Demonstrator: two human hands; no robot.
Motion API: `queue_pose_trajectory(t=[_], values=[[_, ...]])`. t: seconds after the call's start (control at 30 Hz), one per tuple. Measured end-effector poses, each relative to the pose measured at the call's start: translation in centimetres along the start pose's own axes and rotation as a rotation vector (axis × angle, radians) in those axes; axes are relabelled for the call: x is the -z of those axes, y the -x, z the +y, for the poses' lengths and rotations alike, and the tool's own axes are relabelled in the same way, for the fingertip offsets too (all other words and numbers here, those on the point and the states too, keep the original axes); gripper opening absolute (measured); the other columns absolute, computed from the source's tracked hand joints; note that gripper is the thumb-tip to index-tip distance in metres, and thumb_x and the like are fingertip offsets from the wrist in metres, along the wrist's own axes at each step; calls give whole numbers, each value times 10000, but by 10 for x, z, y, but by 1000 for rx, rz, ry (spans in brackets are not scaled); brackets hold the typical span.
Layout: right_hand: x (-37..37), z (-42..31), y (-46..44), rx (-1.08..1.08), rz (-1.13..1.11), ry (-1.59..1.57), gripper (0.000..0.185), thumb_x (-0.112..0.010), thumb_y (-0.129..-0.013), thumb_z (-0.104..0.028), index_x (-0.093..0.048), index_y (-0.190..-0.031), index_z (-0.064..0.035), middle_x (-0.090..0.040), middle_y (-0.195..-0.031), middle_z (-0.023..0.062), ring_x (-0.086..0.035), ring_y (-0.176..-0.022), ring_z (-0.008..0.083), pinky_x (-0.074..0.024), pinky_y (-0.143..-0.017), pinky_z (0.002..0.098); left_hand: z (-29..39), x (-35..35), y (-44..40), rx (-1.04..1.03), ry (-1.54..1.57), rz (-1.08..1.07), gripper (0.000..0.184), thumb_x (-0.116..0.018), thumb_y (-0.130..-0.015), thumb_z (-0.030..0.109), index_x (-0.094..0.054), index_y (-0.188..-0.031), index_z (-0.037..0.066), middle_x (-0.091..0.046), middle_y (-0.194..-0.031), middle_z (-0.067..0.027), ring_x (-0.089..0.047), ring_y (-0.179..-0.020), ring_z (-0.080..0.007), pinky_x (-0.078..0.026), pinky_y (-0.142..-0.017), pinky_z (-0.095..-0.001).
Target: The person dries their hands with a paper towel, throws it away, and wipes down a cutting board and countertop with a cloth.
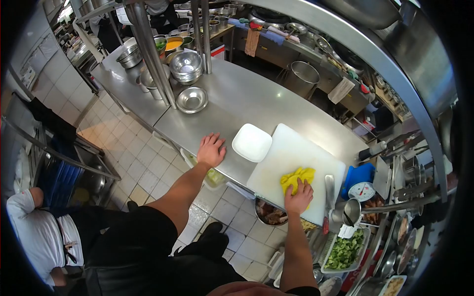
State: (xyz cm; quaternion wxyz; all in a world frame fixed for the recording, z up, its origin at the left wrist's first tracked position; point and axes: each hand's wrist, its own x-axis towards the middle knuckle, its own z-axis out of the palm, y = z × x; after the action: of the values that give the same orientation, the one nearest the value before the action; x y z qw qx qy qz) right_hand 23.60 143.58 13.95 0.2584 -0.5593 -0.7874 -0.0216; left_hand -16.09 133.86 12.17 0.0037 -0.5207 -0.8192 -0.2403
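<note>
My right hand (298,198) presses a crumpled yellow cloth (301,176) onto the white cutting board (276,170), its fingers curled over the near part of the cloth. My left hand (211,150) rests palm down on the edge of the steel counter (227,101), fingers spread and holding nothing. Between my hands, farther back, a white square dish (252,142) overlaps the board's left edge. Along the right side of the board lies a knife with a broad blade (330,190), apart from my right hand.
Steel bowls (192,100) stand at the counter's far left beside upright posts (150,54). A blue scale (362,185), a metal jug (347,212) and a basket of chopped greens (345,249) crowd the right. Another person (42,232) is at lower left.
</note>
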Motion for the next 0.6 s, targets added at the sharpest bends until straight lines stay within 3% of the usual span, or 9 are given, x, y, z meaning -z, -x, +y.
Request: queue_pose_trajectory(t=[0.2, 0.6], values=[[-2, 5, 1, 9, -8, -20, 458, -653, -931, -358, -681, -1334, -142, -597, -1424, 161, -520, -1301, 399, -426, -1059, 561, 1, 4, 0, -15, 13, -3, 409, -629, -945, 334, -690, -1313, 164, -548, -1508, -119, -442, -1441, -343, -305, -1229, -522], [-2, 4, 1, -33, -87, 25, 458, -620, -966, -375, -665, -1366, -158, -572, -1477, 140, -496, -1344, 382, -392, -1114, 537, 3, 5, 3, -1, 18, 17, 423, -618, -967, 347, -674, -1343, 160, -529, -1540, -117, -433, -1458, -352, -294, -1242, -511]])
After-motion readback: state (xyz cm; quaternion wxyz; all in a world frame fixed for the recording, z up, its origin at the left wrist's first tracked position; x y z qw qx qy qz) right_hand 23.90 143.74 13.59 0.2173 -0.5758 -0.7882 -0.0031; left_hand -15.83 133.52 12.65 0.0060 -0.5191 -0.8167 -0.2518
